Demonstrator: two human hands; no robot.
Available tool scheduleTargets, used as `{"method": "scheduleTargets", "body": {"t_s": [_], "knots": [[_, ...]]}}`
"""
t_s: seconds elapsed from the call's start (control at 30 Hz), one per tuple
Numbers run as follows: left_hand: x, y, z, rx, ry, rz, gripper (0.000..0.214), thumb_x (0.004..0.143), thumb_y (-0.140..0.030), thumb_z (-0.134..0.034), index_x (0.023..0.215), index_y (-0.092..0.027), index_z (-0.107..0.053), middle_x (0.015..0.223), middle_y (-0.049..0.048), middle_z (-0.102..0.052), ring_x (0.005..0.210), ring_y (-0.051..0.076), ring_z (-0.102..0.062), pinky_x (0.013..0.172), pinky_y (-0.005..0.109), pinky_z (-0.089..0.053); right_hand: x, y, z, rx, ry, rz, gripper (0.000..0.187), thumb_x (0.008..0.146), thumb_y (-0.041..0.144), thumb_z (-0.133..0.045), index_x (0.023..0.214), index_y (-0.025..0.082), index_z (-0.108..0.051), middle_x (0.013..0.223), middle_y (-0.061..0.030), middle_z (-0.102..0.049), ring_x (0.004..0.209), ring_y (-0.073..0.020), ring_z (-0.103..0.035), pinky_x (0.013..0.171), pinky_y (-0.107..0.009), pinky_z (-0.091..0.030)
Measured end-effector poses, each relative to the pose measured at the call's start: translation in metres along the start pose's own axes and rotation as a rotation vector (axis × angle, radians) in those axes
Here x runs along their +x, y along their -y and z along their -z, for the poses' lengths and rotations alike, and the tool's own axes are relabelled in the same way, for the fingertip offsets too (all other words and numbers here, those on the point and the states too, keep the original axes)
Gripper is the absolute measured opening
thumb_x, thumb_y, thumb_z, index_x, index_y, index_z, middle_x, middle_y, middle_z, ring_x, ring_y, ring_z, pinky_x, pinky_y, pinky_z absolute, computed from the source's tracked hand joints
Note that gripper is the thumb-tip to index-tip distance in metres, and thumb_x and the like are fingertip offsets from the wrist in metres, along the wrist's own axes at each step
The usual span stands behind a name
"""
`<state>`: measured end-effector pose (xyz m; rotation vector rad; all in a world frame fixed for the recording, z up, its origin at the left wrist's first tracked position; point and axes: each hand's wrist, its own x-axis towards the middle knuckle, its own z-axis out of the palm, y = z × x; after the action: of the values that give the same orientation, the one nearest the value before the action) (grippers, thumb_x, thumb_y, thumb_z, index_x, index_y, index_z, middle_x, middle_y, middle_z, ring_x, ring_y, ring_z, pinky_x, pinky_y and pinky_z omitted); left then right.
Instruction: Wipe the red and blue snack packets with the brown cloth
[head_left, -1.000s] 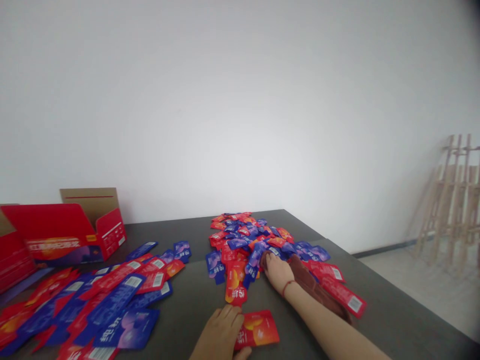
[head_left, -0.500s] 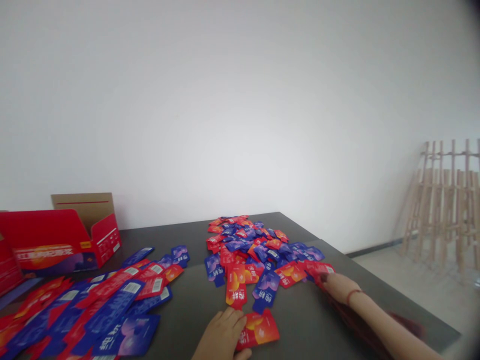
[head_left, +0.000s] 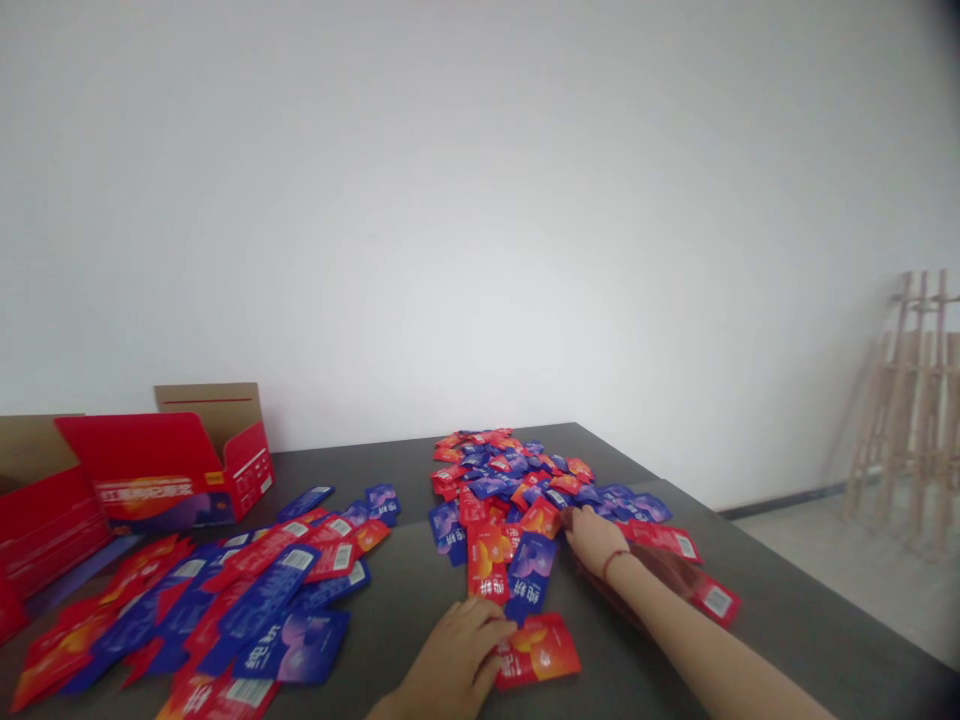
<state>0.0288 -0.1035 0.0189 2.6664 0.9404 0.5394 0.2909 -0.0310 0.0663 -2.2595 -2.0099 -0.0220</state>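
Observation:
My left hand (head_left: 456, 655) lies near the table's front edge, fingers pressed flat on the left end of a red packet (head_left: 541, 650). My right hand (head_left: 595, 541) reaches forward into the near right side of a heap of red and blue packets (head_left: 517, 480). Its fingers rest among the packets, beside a blue packet (head_left: 529, 572), and I cannot make out whether they grip one. A red string circles the right wrist. A brownish shadow or cloth lies under that forearm.
A second spread of larger red and blue packets (head_left: 225, 600) covers the left of the dark table (head_left: 787, 620). Open red cardboard boxes (head_left: 172, 475) stand at the far left. Wooden frames (head_left: 907, 400) lean on the wall at the right.
My right hand swept out to the right edge of the heap, then came back left into it. Packets at the heap's near side shifted. My left hand stayed on the red packet.

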Motion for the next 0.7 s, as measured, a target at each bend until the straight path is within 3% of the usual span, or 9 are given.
{"method": "scheduleTargets", "body": {"t_s": [0.1,0.13,0.2,0.27,0.33,0.43,0.53,0.7], "knots": [[-0.004,0.013,0.0,-0.044,-0.026,0.099,0.064,0.074,-0.008,-0.049,0.134,-0.027,-0.042,0.138,0.0041,-0.046,0.128,0.023,-0.038,0.11,0.04,-0.029,-0.033,0.004,0.016,-0.017,-0.086,0.07,0.034,0.093,0.022,-0.04,0.124,0.013,-0.052,0.116,-0.0153,-0.056,0.1,-0.0253,-0.06,0.077,-0.033,-0.045],[-0.005,0.018,0.0,-0.047,-0.023,0.123,0.069,0.071,-0.007,-0.048,0.137,-0.027,-0.039,0.142,0.0043,-0.042,0.132,0.023,-0.034,0.112,0.041,-0.025,-0.048,0.009,0.016,-0.013,-0.146,0.165,0.037,0.093,0.023,-0.041,0.128,0.015,-0.05,0.115,-0.014,-0.056,0.098,-0.0249,-0.06,0.076,-0.033,-0.045],[-0.006,0.024,0.0,-0.042,0.013,0.144,0.074,0.069,-0.007,-0.046,0.14,-0.025,-0.034,0.147,0.0044,-0.036,0.136,0.022,-0.027,0.114,0.042,-0.021,-0.077,0.025,0.007,0.016,-0.177,0.395,0.046,0.088,0.02,-0.047,0.134,0.021,-0.045,0.116,-0.0106,-0.056,0.099,-0.0236,-0.057,0.08,-0.032,-0.044],[-0.008,0.028,0.003,-0.024,0.062,0.152,0.076,0.071,-0.009,-0.047,0.143,-0.025,-0.029,0.151,0.0043,-0.029,0.139,0.022,-0.021,0.115,0.043,-0.018,-0.102,0.04,-0.011,0.051,-0.097,0.61,0.047,0.083,0.022,-0.054,0.13,0.024,-0.05,0.115,-0.0075,-0.057,0.097,-0.0234,-0.056,0.081,-0.033,-0.044],[-0.01,0.029,0.006,0.001,0.1,0.165,0.078,0.073,-0.012,-0.048,0.146,-0.024,-0.023,0.154,0.0042,-0.023,0.141,0.023,-0.016,0.115,0.044,-0.016,-0.116,0.05,-0.029,0.101,-0.05,0.709,0.049,0.079,0.029,-0.061,0.127,0.023,-0.052,0.116,-0.0077,-0.057,0.104,-0.0261,-0.052,0.087,-0.036,-0.042],[-0.012,0.026,0.011,0.031,0.147,0.185,0.077,0.076,-0.015,-0.047,0.148,-0.023,-0.019,0.156,0.0049,-0.017,0.142,0.022,-0.012,0.115,0.044,-0.015,-0.113,0.052,-0.043,0.175,-0.045,0.672,0.04,0.079,0.028,-0.061,0.118,0.023,-0.058,0.113,-0.0062,-0.058,0.104,-0.0247,-0.051,0.091,-0.036,-0.039],[-0.011,0.022,0.014,0.042,0.172,0.196,0.078,0.077,-0.014,-0.047,0.149,-0.022,-0.018,0.157,0.005,-0.016,0.143,0.021,-0.01,0.116,0.044,-0.013,-0.09,0.052,-0.042,0.201,-0.042,0.59,0.026,0.082,0.024,-0.056,0.108,0.022,-0.063,0.105,-0.0059,-0.059,0.099,-0.0223,-0.053,0.088,-0.033,-0.039],[-0.01,0.019,0.018,0.033,0.174,0.184,0.079,0.076,-0.012,-0.047,0.149,-0.026,-0.019,0.158,0.0032,-0.012,0.144,0.023,-0.007,0.115,0.047,-0.012,-0.051,0.057,-0.032,0.125,-0.053,0.478,0.033,0.085,0.015,-0.047,0.115,0.017,-0.061,0.109,-0.0104,-0.058,0.1,-0.023,-0.053,0.087,-0.033,-0.04]]}}
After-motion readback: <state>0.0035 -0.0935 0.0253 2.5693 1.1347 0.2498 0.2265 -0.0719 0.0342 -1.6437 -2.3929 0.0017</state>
